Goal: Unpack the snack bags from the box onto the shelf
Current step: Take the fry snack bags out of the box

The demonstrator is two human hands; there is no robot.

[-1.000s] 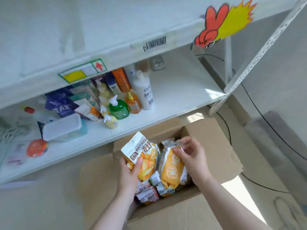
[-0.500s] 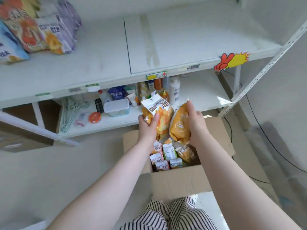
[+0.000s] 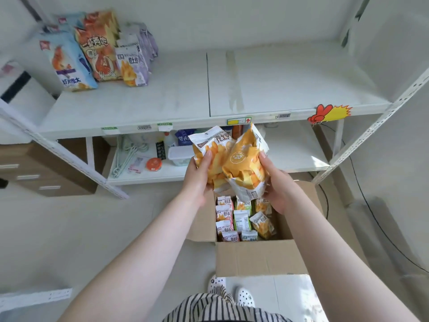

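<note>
An open cardboard box (image 3: 260,257) stands on the floor below the white shelf (image 3: 278,89). Several small snack bags (image 3: 241,220) lie inside it. My left hand (image 3: 197,177) grips an orange-and-white snack bag (image 3: 213,147), held up above the box. My right hand (image 3: 278,189) grips a second orange snack bag (image 3: 246,166), which overlaps the first. Both bags hang in front of the shelf's front edge, below the level of its top board. Several bags (image 3: 99,49) stand at the board's far left.
The lower shelf (image 3: 294,149) holds bottles, a clear plastic tub (image 3: 178,155), a round orange lid and hangers. A chicken sticker (image 3: 329,113) marks the shelf edge. Slanted metal uprights (image 3: 371,126) frame the unit. A black cable runs along the floor at right. Brown drawers sit at left.
Both hands have lifted the two orange bags out of the box and up toward the shelf edge. The view has tilted up, so the top board and its bags now show.
</note>
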